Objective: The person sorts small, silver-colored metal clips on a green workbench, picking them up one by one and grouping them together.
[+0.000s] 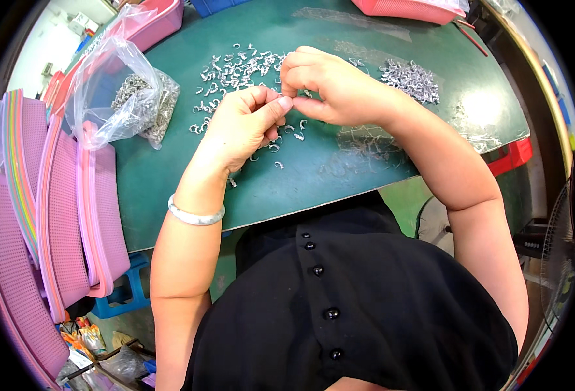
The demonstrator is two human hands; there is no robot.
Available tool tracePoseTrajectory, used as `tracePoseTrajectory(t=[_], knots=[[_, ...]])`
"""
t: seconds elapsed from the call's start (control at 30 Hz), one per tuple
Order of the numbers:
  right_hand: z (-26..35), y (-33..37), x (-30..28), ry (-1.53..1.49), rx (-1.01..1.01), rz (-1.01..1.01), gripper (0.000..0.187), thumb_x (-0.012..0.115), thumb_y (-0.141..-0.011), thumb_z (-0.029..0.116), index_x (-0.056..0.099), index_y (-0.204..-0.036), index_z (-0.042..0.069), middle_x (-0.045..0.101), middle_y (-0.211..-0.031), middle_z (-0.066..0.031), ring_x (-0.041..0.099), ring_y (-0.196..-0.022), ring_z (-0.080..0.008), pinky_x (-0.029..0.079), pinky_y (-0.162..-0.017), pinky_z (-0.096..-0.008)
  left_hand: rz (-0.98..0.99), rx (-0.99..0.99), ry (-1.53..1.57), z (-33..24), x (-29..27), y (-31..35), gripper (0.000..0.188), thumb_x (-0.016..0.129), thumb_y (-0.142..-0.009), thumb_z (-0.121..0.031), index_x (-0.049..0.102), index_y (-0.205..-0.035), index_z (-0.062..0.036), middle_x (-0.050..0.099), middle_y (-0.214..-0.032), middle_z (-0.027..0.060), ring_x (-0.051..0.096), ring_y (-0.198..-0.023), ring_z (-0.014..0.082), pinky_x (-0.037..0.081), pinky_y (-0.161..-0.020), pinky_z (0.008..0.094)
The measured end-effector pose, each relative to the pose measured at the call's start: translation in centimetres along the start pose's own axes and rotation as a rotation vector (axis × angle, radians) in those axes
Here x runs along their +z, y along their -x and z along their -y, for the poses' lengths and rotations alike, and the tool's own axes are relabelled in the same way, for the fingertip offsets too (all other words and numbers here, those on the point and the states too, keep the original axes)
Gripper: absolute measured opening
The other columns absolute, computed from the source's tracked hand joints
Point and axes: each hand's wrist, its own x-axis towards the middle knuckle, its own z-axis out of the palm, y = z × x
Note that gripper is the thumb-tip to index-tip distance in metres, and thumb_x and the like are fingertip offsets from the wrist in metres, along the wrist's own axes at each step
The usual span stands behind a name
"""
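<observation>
Over the green table (339, 171) my two hands meet at the fingertips. My left hand (247, 120), with a pale bangle (196, 217) on its wrist, is closed in a pinch. My right hand (326, 83) pinches beside it with bent fingers. Whatever lies between the fingertips is hidden or too small to name. Small silvery curved metal pieces (240, 67) are scattered around and beyond my hands, and a few lie nearer my body. To the right, beyond my right forearm, sits a denser pile of similar pieces (410, 81).
A clear plastic bag (115, 91) of small metal pieces stands at the table's left. Stacked pink baskets (59, 215) crowd the left edge. Pink bins (157, 23) and a red-handled tool (473, 39) are at the far side. A fan (558, 254) stands at the right.
</observation>
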Motion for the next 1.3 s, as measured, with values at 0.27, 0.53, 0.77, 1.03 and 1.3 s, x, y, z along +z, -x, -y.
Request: tracePoseTrajectory(t=[0.27,0.53,0.77,1.03,1.3], knots=[[-0.9,0.6,-1.4,-0.056,0.097,0.086,0.015,0.066,-0.075,0.007,0.060,-0.088,0.002,0.057,-0.086,-0.0099,0.056,-0.086,-0.0275,0.046,-0.076,-0.0362,0.030,0.035,0.168,0.3,-0.6,-0.4,0.010,0.061,-0.090,-0.014,0.063,-0.094,-0.0048,0.059,-0.073,-0.0015,0.049,-0.058,0.0036,0.039,-0.050,0.0168],[-0.2,1.0,-0.3,0.019,0.075,0.286,0.009,0.065,-0.072,0.012,0.064,-0.077,0.004,0.057,-0.078,-0.0090,0.057,-0.086,-0.0283,0.047,-0.077,-0.0386,0.017,0.059,0.165,0.4,-0.6,-0.5,0.010,0.061,-0.089,-0.011,0.063,-0.095,-0.0038,0.060,-0.075,-0.0003,0.049,-0.058,0.0037,0.039,-0.051,0.0164],[-0.6,1.1,0.1,0.016,0.059,0.253,0.007,0.063,-0.074,0.008,0.059,-0.075,0.002,0.053,-0.077,-0.0089,0.055,-0.080,-0.0282,0.045,-0.071,-0.0377,0.048,0.040,0.191,0.3,-0.9,-0.5,0.012,0.060,-0.090,-0.015,0.063,-0.094,-0.0035,0.060,-0.076,0.0007,0.049,-0.059,0.0043,0.040,-0.051,0.0172],[-0.6,0.6,-0.6,-0.086,0.184,0.145,0.008,0.062,-0.074,0.010,0.061,-0.076,0.002,0.059,-0.080,-0.0111,0.059,-0.077,-0.0282,0.047,-0.069,-0.0371,0.052,0.008,0.298,0.0,-0.9,-0.4,0.013,0.056,-0.092,-0.014,0.061,-0.095,-0.0030,0.060,-0.078,0.0023,0.051,-0.062,0.0070,0.040,-0.052,0.0177],[-0.5,0.3,-1.2,-0.285,0.267,0.031,0.008,0.062,-0.077,0.006,0.059,-0.082,0.001,0.057,-0.081,-0.0039,0.054,-0.075,-0.0152,0.044,-0.065,-0.0275,0.106,0.003,0.465,0.1,-1.4,-0.6,0.010,0.053,-0.090,-0.010,0.060,-0.092,-0.0031,0.062,-0.081,0.0059,0.059,-0.065,0.0121,0.049,-0.056,0.0218]])
